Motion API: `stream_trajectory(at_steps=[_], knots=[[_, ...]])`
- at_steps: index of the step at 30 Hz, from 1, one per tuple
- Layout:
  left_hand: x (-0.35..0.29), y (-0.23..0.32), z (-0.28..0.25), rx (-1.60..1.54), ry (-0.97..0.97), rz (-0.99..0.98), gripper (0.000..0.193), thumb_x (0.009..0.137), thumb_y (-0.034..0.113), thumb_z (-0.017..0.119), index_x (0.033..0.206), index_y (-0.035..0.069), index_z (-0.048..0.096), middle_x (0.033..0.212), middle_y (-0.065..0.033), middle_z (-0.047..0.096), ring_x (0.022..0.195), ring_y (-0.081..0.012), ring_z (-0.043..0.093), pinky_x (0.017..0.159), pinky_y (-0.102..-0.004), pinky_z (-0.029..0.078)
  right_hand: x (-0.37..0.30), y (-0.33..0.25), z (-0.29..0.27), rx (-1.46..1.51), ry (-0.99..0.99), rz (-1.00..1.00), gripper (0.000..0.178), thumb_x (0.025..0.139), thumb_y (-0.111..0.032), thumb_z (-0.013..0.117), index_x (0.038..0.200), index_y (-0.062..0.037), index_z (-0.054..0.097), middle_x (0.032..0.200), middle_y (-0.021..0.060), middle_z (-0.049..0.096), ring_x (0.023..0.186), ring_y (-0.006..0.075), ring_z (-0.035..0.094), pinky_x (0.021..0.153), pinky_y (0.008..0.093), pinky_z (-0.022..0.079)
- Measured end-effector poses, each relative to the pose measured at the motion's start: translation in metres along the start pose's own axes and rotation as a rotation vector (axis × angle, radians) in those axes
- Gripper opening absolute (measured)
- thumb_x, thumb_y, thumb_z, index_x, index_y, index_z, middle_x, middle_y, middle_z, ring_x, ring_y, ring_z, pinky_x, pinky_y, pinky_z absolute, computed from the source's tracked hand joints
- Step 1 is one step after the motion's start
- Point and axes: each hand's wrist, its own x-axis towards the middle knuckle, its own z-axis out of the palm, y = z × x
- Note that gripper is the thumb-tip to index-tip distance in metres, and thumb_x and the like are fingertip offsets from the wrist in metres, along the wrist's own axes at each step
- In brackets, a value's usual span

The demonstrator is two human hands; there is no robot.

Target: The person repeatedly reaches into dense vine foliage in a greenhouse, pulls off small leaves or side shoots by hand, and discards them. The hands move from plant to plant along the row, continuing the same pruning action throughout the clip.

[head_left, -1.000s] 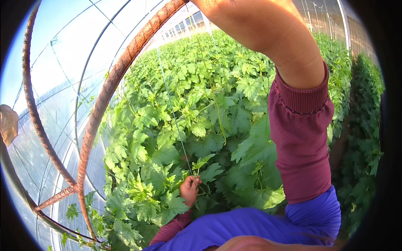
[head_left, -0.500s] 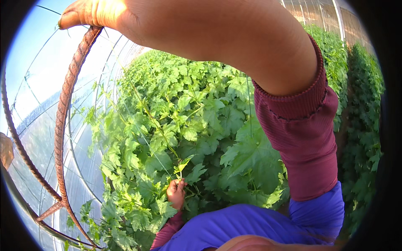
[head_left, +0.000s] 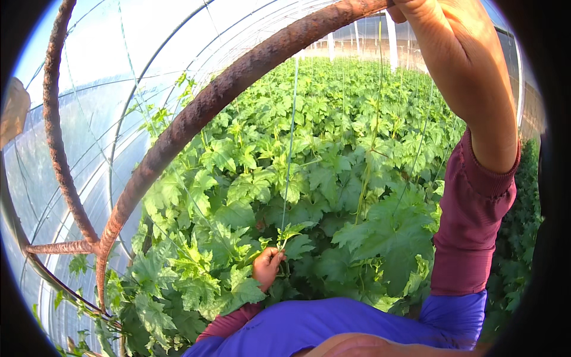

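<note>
Low in the middle, my left hand (head_left: 269,266) is closed, its thumb and fingers pinching a small leafy shoot (head_left: 289,234). A thin upright string (head_left: 291,143) runs down to the same spot; whether the fingers grip it too I cannot tell. My right hand (head_left: 421,13) is raised at the top edge, with its fingers mostly out of the picture. Beside its fingertips, the upper end of a thick, rusty, ribbed metal rod (head_left: 196,116) meets the hand. Whether the hand grips or just overlaps the rod is not visible. Broad green lobed leaves (head_left: 380,232) surround the left hand.
The rusty rod joins a second rod (head_left: 56,131) through a short crosspiece (head_left: 62,247) at the left. Behind them curves a clear plastic greenhouse wall (head_left: 89,160). Dense leafy rows (head_left: 351,101) stretch ahead, with thin strings and a yellowish stem (head_left: 366,172) rising among them.
My right hand has shifted from the upper left to the upper right. The rod now slants across the view, and the string stands nearly upright. My left hand keeps its pinch on the shoot.
</note>
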Motion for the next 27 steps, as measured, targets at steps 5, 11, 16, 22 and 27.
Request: stream_trajectory(at_steps=[5,11,16,22,27], knots=[[0.011,-0.004,-0.005,-0.030,-0.001,0.002,0.007,0.091,0.011,0.056,0.087,0.006,0.056,0.080,-0.0008,0.064,0.049,-0.0009,0.039,0.043,-0.0176,0.031,0.002,0.004,0.004,-0.012,0.032,-0.028,0.031,0.095,-0.033,0.046,0.082,-0.0071,0.056,0.055,0.0048,0.041,0.052,0.0181,0.042,0.049,0.0312,0.033],[0.022,0.008,-0.003,0.024,-0.024,0.079,0.004,0.090,0.008,0.055,0.087,0.007,0.053,0.082,-0.0051,0.064,0.042,-0.0029,0.037,0.038,-0.0178,0.029,-0.001,0.015,-0.002,-0.069,-0.001,-0.060,0.033,0.096,-0.034,0.045,0.079,-0.0063,0.055,0.056,0.0049,0.041,0.052,0.0179,0.042,0.050,0.0308,0.034],[0.004,0.004,-0.016,-0.005,0.097,0.056,0.004,0.090,0.009,0.057,0.087,0.006,0.056,0.079,-0.0029,0.064,0.046,-0.0016,0.039,0.040,-0.0175,0.030,-0.007,0.018,0.017,0.028,0.012,-0.029,0.036,0.096,-0.034,0.045,0.076,-0.0056,0.054,0.056,0.0049,0.041,0.052,0.0177,0.042,0.050,0.0306,0.034],[0.004,-0.012,-0.001,0.071,-0.031,0.059,0.007,0.089,0.012,0.058,0.089,0.005,0.060,0.078,0.0009,0.065,0.051,-0.0018,0.042,0.046,-0.0207,0.036,0.000,-0.004,0.009,0.029,-0.040,0.000,0.039,0.096,-0.035,0.044,0.073,-0.0048,0.053,0.056,0.0050,0.042,0.053,0.0175,0.042,0.050,0.0302,0.034],[0.000,-0.010,0.003,0.304,-0.166,0.234,0.013,0.091,0.014,0.058,0.096,0.003,0.060,0.079,-0.0001,0.064,0.059,-0.0029,0.048,0.053,-0.0205,0.041,0.009,-0.022,0.008,0.029,-0.047,0.033,0.041,0.096,-0.035,0.043,0.071,-0.0041,0.052,0.056,0.0051,0.042,0.053,0.0173,0.042,0.050,0.0299,0.034]])
